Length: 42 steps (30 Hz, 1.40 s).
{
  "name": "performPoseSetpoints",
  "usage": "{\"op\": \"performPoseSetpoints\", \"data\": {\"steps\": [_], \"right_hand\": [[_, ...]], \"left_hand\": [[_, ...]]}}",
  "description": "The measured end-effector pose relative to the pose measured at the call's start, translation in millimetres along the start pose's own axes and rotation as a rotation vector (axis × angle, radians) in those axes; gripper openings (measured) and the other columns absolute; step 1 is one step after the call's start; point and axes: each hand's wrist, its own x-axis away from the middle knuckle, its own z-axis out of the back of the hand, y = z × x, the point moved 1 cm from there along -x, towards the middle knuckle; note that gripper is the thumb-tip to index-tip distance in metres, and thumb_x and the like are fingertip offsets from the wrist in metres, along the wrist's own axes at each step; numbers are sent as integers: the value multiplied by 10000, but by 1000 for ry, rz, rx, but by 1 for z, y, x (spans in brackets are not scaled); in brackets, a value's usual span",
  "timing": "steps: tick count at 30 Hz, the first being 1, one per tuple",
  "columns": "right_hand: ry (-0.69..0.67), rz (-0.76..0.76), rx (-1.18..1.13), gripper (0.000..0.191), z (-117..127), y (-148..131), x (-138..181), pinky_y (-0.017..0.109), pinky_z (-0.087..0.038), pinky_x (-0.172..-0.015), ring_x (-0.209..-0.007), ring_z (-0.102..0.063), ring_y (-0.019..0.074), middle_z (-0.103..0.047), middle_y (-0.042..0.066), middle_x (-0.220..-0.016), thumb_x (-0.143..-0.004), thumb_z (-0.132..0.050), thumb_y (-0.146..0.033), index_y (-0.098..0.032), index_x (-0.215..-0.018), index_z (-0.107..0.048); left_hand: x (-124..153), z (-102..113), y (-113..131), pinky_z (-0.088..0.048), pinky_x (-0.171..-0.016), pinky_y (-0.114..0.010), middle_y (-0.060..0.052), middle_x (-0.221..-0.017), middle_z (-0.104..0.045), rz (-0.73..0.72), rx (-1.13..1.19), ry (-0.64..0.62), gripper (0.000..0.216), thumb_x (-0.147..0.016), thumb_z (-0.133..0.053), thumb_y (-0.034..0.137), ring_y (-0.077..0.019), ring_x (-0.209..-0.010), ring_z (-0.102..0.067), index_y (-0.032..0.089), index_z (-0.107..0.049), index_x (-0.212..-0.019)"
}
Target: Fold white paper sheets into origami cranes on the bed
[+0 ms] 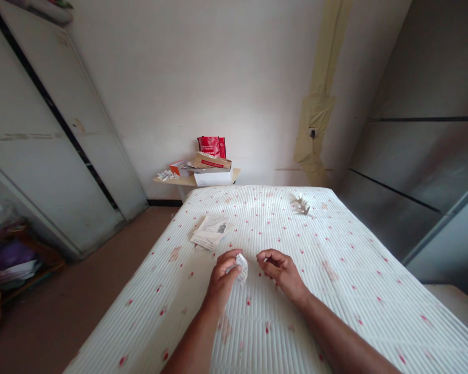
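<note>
My left hand [224, 275] pinches a small folded piece of white printed paper [242, 266] just above the bed. My right hand [278, 270] hovers a short way to the right of it, fingers curled in, with nothing visible between them. Both hands are over the white mattress cover with red dots [335, 291]. A stack of printed paper sheets [211, 231] lies on the bed just beyond my left hand. Some small folded paper figures [302, 203] sit near the far right end of the bed.
A small table [191, 179] stands against the wall beyond the bed, with a red packet [211, 146], boxes [212, 167] and more small white paper pieces [167, 175]. A wardrobe [42, 145] stands at left, grey panels [421, 156] at right, brown floor [81, 301] to the left.
</note>
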Motion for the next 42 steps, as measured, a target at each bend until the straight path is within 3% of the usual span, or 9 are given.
{"op": "performPoseSetpoints", "data": {"steps": [6,11,16,20,23,26,31,35,42], "right_hand": [[-44,253,229,116,-7,-1,5,225,-368,-541,-591,-455,94,-533,8,-759,-737,-613,-275,-196,-818,-639],[-28,424,430,82,-9,0,11,240,-406,-587,-663,-511,125,-531,22,-741,-789,-559,-246,-196,-786,-624],[-59,469,635,166,-14,1,19,257,-424,-655,-723,-548,142,-570,50,-806,-840,-469,-207,-209,-850,-634],[-117,472,652,188,-14,0,22,261,-431,-680,-742,-565,150,-606,55,-812,-840,-456,-199,-210,-877,-640],[-21,400,522,157,-5,3,17,258,-434,-661,-727,-566,150,-611,48,-796,-820,-479,-221,-202,-854,-631],[139,189,328,148,5,8,8,242,-410,-545,-588,-523,126,-580,24,-703,-788,-515,-310,-187,-797,-598],[14,-156,23,313,-1,12,1,196,-257,-373,-399,-426,64,-575,-4,-661,-784,-488,-470,-166,-825,-548],[-93,-246,-126,345,-10,6,3,183,-204,-359,-355,-374,60,-501,-58,-491,-756,-520,-487,-166,-880,-541],[-14,-259,-114,213,-4,11,0,185,-196,-370,-363,-321,47,-422,-100,-462,-638,-623,-290,-179,-798,-538]], "left_hand": [[2,-8,6,-338,-993,-339,-56,-1201,-549,0,-22,-147,222,-721,-514,244,-231,-1158,-450,200,-691,-847],[2,-11,4,-323,-1008,-348,-61,-1200,-536,-35,-90,-156,223,-720,-493,225,-226,-1157,-438,199,-688,-826],[1,-14,3,-399,-900,-317,-53,-965,-592,-128,-152,-100,236,-667,-508,175,-198,-987,-525,205,-687,-817],[2,-14,7,-443,-797,-293,-47,-832,-657,-35,-31,-159,197,-678,-534,212,-188,-836,-588,171,-683,-801],[3,-10,7,-444,-763,-284,-30,-777,-682,86,77,-108,176,-666,-556,213,-182,-787,-604,158,-680,-778],[2,-7,4,-432,-735,-273,-19,-696,-675,134,186,-48,159,-688,-566,241,-161,-723,-601,151,-673,-765],[-1,-11,6,-417,-653,-266,-19,-621,-640,150,363,-100,144,-673,-591,254,-134,-617,-566,133,-653,-719],[-3,-15,10,-387,-581,-246,-36,-647,-647,188,386,-165,141,-655,-597,255,-126,-598,-541,132,-644,-705],[-7,-19,11,-321,-477,-196,19,-508,-571,258,123,-188,164,-619,-548,222,-81,-483,-438,141,-676,-681]]}}
